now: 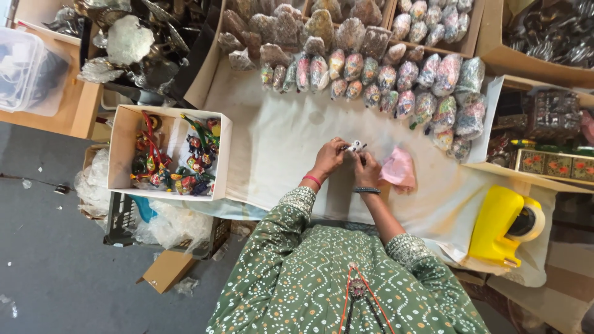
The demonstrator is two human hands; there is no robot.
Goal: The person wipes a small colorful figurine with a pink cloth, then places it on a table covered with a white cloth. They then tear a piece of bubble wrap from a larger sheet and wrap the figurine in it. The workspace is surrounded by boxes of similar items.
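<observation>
Both sets of fingers are pinching a small white figure (356, 146) between them, the left hand (328, 158) gripping from one side and the right hand (367, 168) from the other, just above the white cloth-covered surface (278, 148). The figure is looking light, hard and probably brittle, so holding its thicker body rather than any thin part seems safest. A crumpled pink wrap (399, 168) is lying beside the right hand. Wrapped bundles (396, 80) are lining the far edge; a box of painted toys (170, 154) is sitting to the left.
</observation>
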